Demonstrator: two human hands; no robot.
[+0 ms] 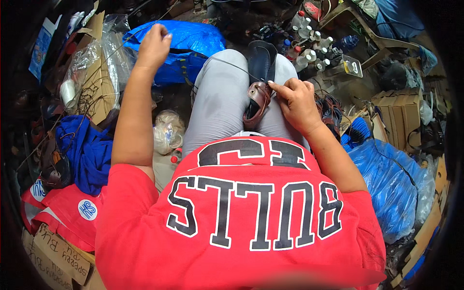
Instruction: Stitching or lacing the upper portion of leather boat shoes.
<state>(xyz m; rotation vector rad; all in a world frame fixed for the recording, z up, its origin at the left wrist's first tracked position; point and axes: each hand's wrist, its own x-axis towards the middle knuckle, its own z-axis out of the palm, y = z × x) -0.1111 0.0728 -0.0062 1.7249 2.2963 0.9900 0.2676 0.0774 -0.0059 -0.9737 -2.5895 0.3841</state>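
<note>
Between my knees sits a shoe (pixel 260 96) of brownish-red leather with metal eyelets, its opening toward me. A dark, smooth shoe part (pixel 261 60) extends beyond it; whether both are one shoe I cannot tell. My right hand (pixel 296 99) pinches the shoe's upper edge between thumb and forefinger. From that spot a thin dark thread (pixel 227 63) runs left across my knee. Raised at the far left, my left hand (pixel 155 46) is closed in a pinch with the thread at its fingers; the exact grip is partly hidden.
Behind my left hand lies a blue plastic sack (pixel 193 38). Several small bottles (pixel 311 46) stand beyond my right knee. Blue cloth (pixel 87 152) and cardboard (pixel 99 92) are on the left; a blue plastic bag (pixel 386 183) and a cardboard box (pixel 398 113) on the right.
</note>
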